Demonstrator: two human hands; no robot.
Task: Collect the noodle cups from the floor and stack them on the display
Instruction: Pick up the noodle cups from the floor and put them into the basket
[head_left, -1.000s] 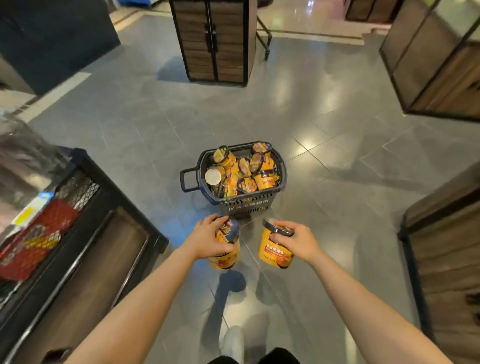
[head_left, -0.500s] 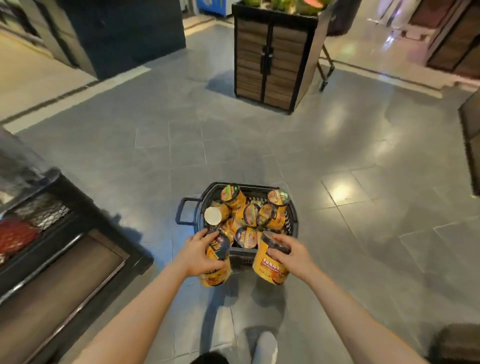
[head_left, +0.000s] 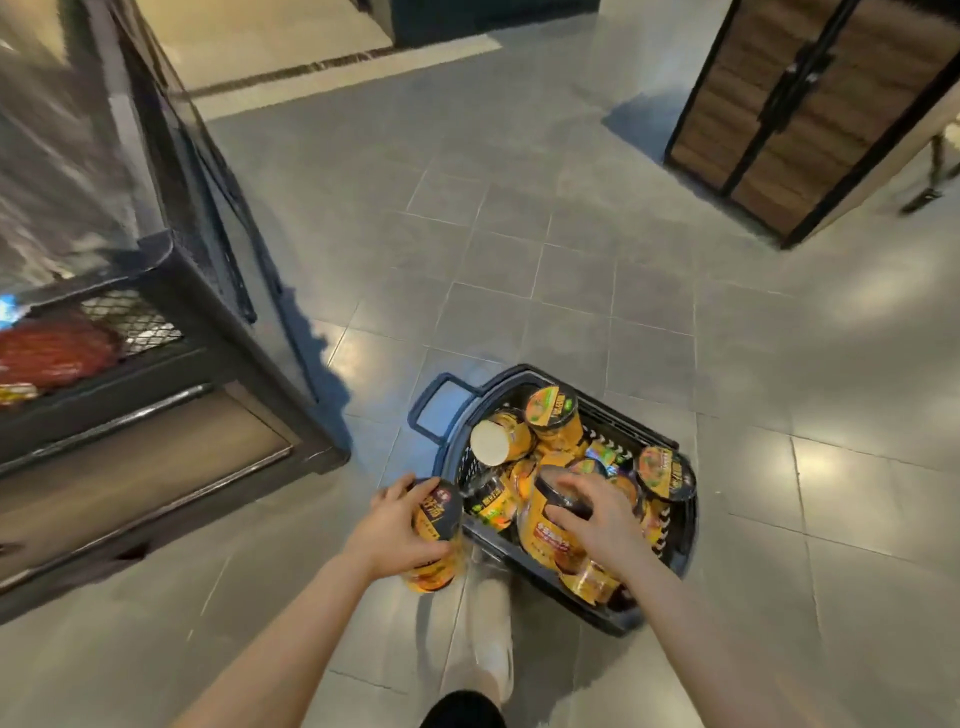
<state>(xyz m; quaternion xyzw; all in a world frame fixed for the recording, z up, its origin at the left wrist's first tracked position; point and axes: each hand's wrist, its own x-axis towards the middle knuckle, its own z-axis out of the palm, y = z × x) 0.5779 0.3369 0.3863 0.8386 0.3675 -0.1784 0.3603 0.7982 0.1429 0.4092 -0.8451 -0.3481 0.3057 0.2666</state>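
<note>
Nearest: white shoe (head_left: 492, 639) on grey floor tiles (head_left: 649, 322), glossy, with light glare patches to the right. Frame is motion-blurred.

Left hand (head_left: 397, 527) has fingers wrapped round a yellow noodle cup (head_left: 434, 540), dark lid up, held above the floor just left of the basket. Right hand (head_left: 597, 519) grips a second yellow cup (head_left: 543, 530) from the top, fingers curled over its dark lid, over the near end of the basket.

Dark plastic shopping basket (head_left: 670, 551) sits on the floor, loop handle (head_left: 436, 410) at its left end. More noodle cups (head_left: 553, 421) are piled in it, some upright, some on their sides; one shows a white base (head_left: 491, 441).

Left: black metal display stand (head_left: 208, 291) with a wire-mesh shelf (head_left: 130, 322), red packets (head_left: 52, 348) on it and a wood panel (head_left: 130, 467) below. Can't tell what the clear sheet above it covers.

Far right: wood-slat cabinet (head_left: 795, 109) with black frame. Far top: lighter beige floor strip (head_left: 291, 36) behind a dark border line.
</note>
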